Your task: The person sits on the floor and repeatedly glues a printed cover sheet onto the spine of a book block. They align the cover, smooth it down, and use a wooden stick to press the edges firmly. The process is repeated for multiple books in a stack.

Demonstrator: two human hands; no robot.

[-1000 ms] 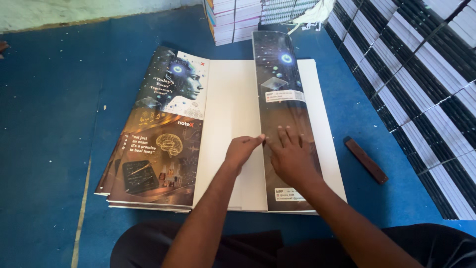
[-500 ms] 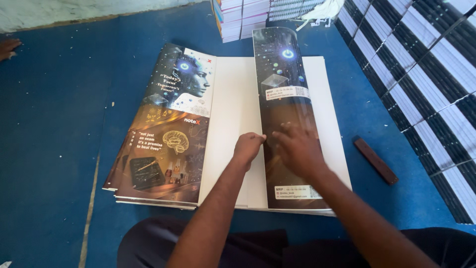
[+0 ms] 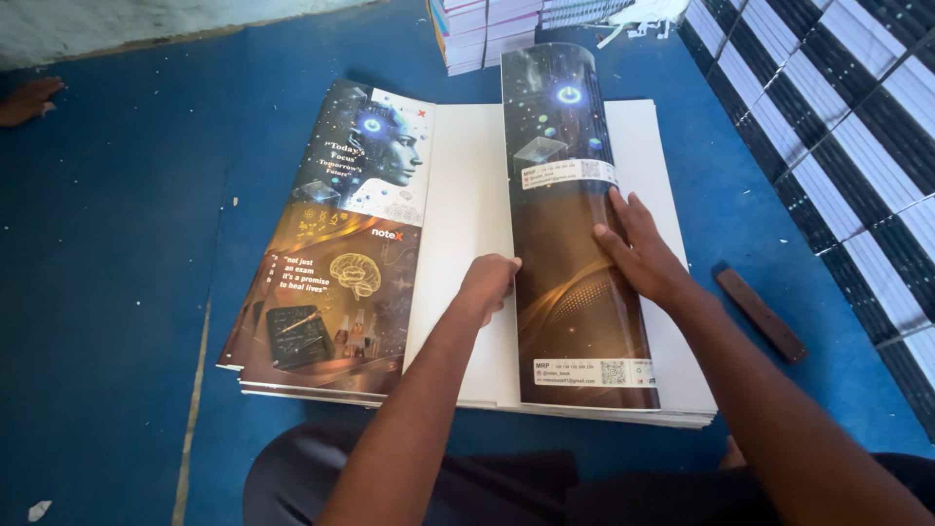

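A stack of large printed cover sheets [image 3: 331, 321] lies on the blue floor. The top sheet shows its white inner side [image 3: 463, 195]. Its right part is folded over as a long dark printed flap [image 3: 570, 292]. My left hand [image 3: 487, 284] sits at the flap's left edge, fingers curled on that edge, thumb touching it. My right hand [image 3: 638, 255] lies flat on the middle of the flap with its fingers spread and pointing away from me.
A dark wooden stick [image 3: 760, 314] lies on the blue floor [image 3: 127, 273] to the right of the sheets. Rows of stacked books [image 3: 857, 146] line the right side, with another pile [image 3: 482, 34] at the top. Another person's hand [image 3: 29, 99] rests at far left.
My right hand has slid up the flap, away from me. My left hand's fingers have curled in at the flap's edge. The view has come closer.
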